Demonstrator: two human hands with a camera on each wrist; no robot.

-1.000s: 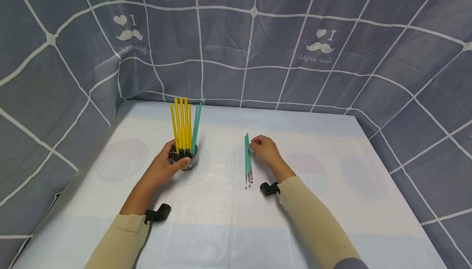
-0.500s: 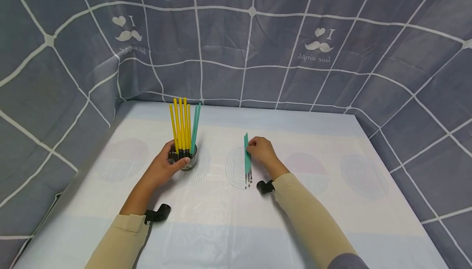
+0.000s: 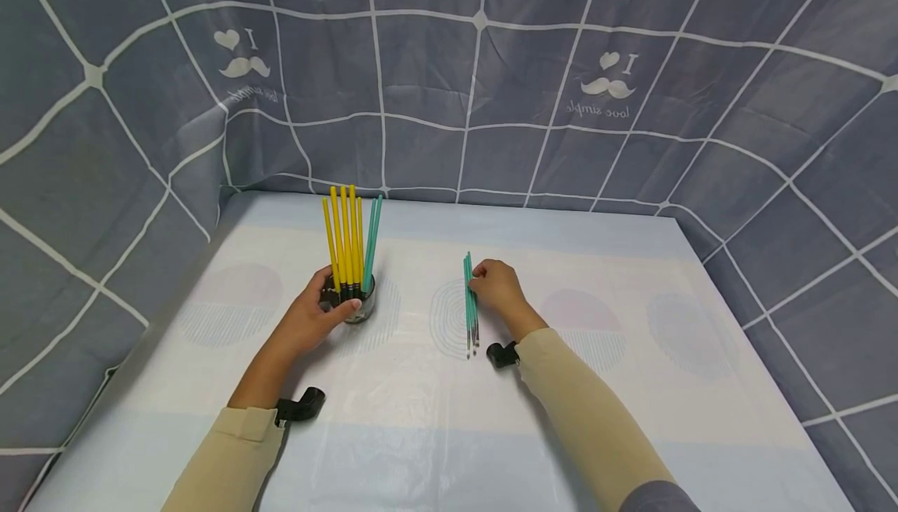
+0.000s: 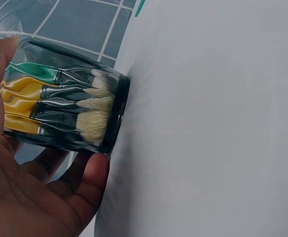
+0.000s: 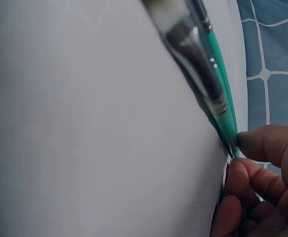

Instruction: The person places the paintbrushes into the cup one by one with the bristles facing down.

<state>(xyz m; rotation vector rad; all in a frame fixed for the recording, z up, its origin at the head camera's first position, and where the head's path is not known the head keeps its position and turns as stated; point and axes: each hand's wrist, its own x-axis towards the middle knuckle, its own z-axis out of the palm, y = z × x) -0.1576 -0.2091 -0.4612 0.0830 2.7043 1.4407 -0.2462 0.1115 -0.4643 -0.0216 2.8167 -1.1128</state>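
- My right hand (image 3: 496, 286) has thumb and fingertips (image 5: 255, 143) closing on the small bundle of thin green-handled paintbrushes (image 3: 471, 305) lying flat on the pale plastic-covered table (image 3: 631, 387); whether they already pinch one handle or only touch the bundle, I cannot tell.
- The handles lie packed side by side, so I judge a lift could drag a neighbour along or roll the others apart.
- My left hand (image 3: 316, 317) is wrapped around the clear glass jar (image 4: 70, 108), upright near the left middle, holding yellow-handled paintbrushes (image 3: 344, 239) and two green ones, bristles down.
- Those long handles stand tall, so a loose hold could tip the jar.
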